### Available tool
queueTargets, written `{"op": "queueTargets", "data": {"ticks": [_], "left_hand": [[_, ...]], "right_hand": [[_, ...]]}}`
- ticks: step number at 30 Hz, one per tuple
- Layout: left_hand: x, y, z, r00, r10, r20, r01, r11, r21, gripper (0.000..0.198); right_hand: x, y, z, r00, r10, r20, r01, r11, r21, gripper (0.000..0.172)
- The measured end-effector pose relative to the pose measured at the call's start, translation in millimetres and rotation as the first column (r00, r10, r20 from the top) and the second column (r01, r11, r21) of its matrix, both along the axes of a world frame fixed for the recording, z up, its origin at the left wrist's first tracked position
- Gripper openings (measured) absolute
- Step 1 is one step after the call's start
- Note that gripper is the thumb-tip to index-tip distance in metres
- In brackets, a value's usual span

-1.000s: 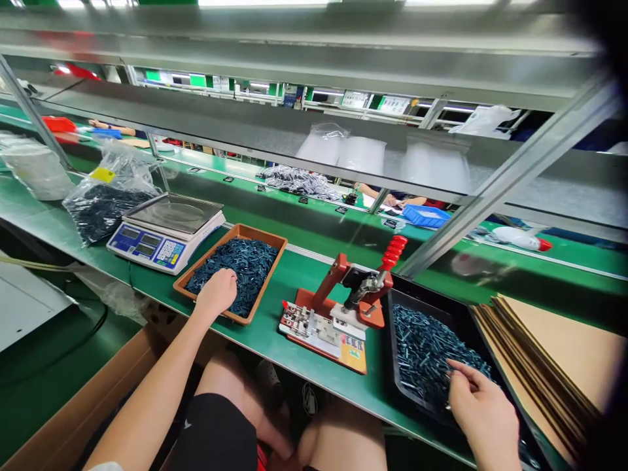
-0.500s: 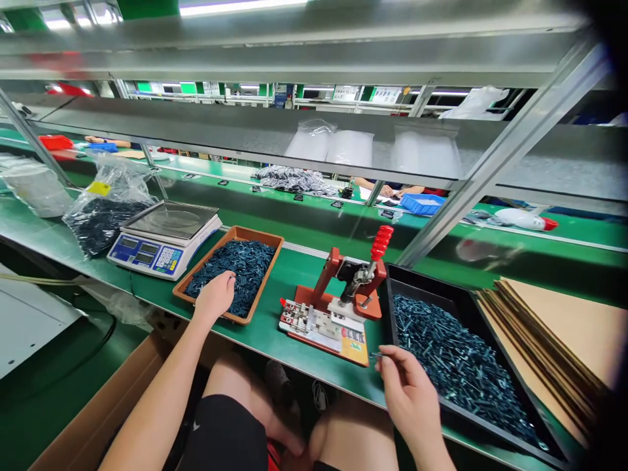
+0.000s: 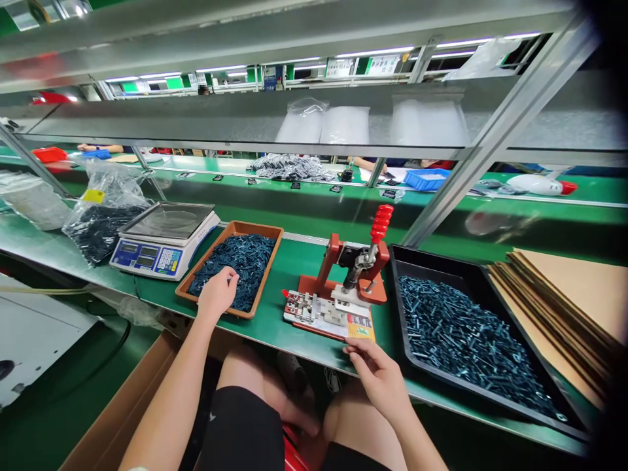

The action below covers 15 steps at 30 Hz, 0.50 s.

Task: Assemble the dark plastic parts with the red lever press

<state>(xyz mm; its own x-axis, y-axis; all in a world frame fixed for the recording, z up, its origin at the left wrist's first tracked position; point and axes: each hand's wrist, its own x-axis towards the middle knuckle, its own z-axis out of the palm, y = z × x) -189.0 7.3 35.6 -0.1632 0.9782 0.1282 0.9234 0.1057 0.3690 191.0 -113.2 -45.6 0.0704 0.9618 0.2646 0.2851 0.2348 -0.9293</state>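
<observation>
My left hand (image 3: 218, 293) hovers at the near edge of a brown tray (image 3: 269, 271) heaped with small dark blue-black parts (image 3: 245, 258). Its fingers are pinched together, and what they hold is too small to make out. At the front right corner of a red-brown toggle-clamp fixture (image 3: 338, 281) is my right hand (image 3: 375, 376), thumb and fingertips closed together. Anything between those fingertips is hidden. The fixture's red handle (image 3: 381, 224) stands upright above its metal slide block (image 3: 307, 306).
A black tray (image 3: 412, 356) of slim dark pieces (image 3: 466, 333) lies right of the fixture, beside stacked cardboard sheets (image 3: 554, 314). To the left are a digital scale (image 3: 152, 252) and a plastic bag of dark parts (image 3: 105, 222). A shelf with white bags (image 3: 343, 124) crosses above.
My right hand has moved left, from beside the black tray to the fixture's front corner; a slim dark piece showed in its fingers before. My left hand stays over the brown tray.
</observation>
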Motion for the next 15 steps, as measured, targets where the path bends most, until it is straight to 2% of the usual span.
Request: {"op": "queueTargets", "data": {"ticks": [4, 6, 9, 11, 15], "left_hand": [[0.4, -0.1, -0.2, 1.000, 0.007, 0.005, -0.007, 1.000, 0.005, 0.021], [0.5, 0.0, -0.2, 1.000, 0.007, 0.004, -0.007, 1.000, 0.006, 0.021], [0.5, 0.5, -0.3, 1.000, 0.013, 0.000, -0.013, 1.000, 0.004, 0.022], [0.5, 0.9, -0.7, 1.000, 0.023, -0.004, -0.023, 1.000, 0.001, 0.022], [0.7, 1.0, -1.4, 0.999, 0.043, -0.006, -0.043, 0.999, 0.010, 0.020]], "right_hand": [[1.1, 1.4, -5.5, 0.999, 0.041, 0.007, -0.041, 0.999, -0.019, 0.033], [0.2, 3.2, -3.7, 0.999, 0.030, 0.034, -0.029, 0.999, -0.029, 0.033], [-3.0, 6.0, -0.6, 0.997, -0.024, 0.077, 0.021, 0.999, 0.040, 0.035], [-5.7, 7.2, -2.1, 0.996, -0.078, 0.032, 0.076, 0.995, 0.067, 0.037], [-11.0, 8.6, -11.3, 0.969, -0.194, -0.156, 0.197, 0.980, 0.007, 0.035]]}}
